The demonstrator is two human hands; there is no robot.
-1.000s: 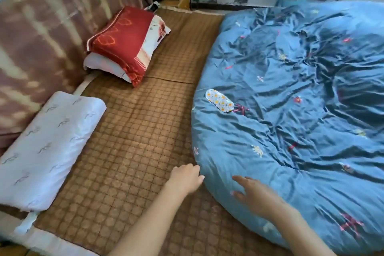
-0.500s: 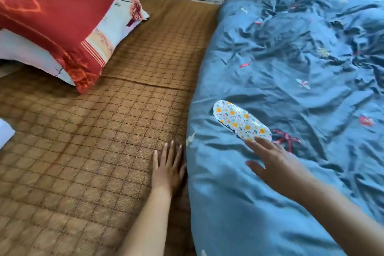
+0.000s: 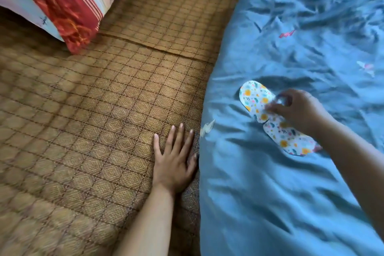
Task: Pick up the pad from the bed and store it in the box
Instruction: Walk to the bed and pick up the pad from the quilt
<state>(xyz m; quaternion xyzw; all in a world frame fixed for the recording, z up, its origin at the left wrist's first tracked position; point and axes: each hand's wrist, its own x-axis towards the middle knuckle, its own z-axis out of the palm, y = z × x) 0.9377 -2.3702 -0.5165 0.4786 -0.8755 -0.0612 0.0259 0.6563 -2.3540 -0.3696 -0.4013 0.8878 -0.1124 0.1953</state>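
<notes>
- The pad lies flat on the blue quilt, close to the quilt's left edge, and its flowery print makes it easy to pick out.
- Its long axis runs on a slant, from the far-left rounded end down to the near-right end, which peeps out beside the wrist.
- The right hand is right on top of the pad's middle, fingers curled down and thumb closing in toward them. It looks like a pinch, though motion blur means I cannot tell whether the pad is truly caught yet.
- The pad looks flat on the quilt, no end raised.
- The left hand is planted palm-down, fingers spread, on the woven mat, touching nothing but the mat and sitting just beside the quilt's edge. It looks like a prop for the lean.
- So the right hand is the nearer one by far, and I reckon it does the lift.
- The grip crosses the narrow width at the waist, so both ends may droop when it rises.
- No box in view; finding it comes after the lift.
</notes>
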